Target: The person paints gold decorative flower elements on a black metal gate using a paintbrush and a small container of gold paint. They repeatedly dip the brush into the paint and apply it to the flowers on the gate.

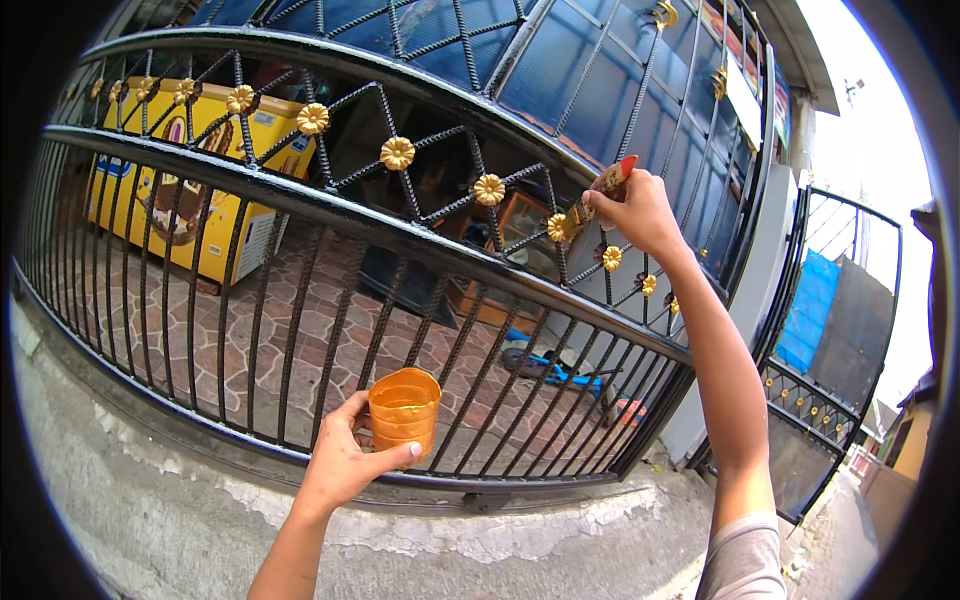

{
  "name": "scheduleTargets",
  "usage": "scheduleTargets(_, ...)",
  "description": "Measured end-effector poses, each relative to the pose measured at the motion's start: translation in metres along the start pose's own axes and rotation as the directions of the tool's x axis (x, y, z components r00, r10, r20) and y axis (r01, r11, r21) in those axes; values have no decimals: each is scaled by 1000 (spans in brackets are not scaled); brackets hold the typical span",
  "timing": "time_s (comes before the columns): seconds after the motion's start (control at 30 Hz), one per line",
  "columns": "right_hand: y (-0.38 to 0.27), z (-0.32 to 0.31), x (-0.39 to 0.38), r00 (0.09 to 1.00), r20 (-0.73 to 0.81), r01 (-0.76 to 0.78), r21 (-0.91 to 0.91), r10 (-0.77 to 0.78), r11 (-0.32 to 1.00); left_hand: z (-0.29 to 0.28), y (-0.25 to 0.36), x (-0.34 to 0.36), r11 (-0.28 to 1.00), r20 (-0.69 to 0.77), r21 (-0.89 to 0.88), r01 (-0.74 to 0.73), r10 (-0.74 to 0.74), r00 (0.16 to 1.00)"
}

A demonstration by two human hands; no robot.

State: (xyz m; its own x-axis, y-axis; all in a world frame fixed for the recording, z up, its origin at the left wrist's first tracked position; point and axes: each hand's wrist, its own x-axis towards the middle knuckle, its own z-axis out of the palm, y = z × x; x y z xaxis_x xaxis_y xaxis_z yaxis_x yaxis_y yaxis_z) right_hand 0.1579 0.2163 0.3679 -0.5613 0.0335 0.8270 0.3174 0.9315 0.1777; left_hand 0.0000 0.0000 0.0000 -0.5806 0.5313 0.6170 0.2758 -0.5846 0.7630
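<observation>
My left hand is closed round a plastic cup coated in gold paint, held upright in front of the gate's lower bars. In my right hand is a paintbrush with a red-tipped handle and gold-stained bristles. Its bristles are at a gold flower ornament on the black metal gate; whether they touch it I cannot tell. Along the same zigzag band sit several more gold flowers, such as one flower toward the middle.
Behind the bars stand a yellow freezer at left and a blue child's ride-on toy on the stone-patterned floor. A concrete ledge runs below the gate. Another black gate with a blue sheet is at right.
</observation>
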Motion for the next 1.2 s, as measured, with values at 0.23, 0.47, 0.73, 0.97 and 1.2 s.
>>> scheduleTargets(0.23,-1,11,-8,997,70,-18,17,16,1000,-3,4,0,1000,-5,-19,19,-19,1000)
scheduleTargets(0.47,-2,11,-7,999,-22,31,-11,-32,999,-1,-1,0,1000,-10,-12,-3,3,1000)
scheduleTargets(0.73,2,23,-6,988,-55,137,-97,-143,986,-1,0,-1,1000,-15,-25,10,-11,1000)
scheduleTargets(0.97,-3,8,-10,999,-32,36,15,-36,999,-5,-3,-4,1000,-29,-12,0,0,1000)
scheduleTargets(1.2,-7,19,-12,991,-101,89,-21,-91,996,-3,-3,-5,1000,-18,-15,-16,15,1000)
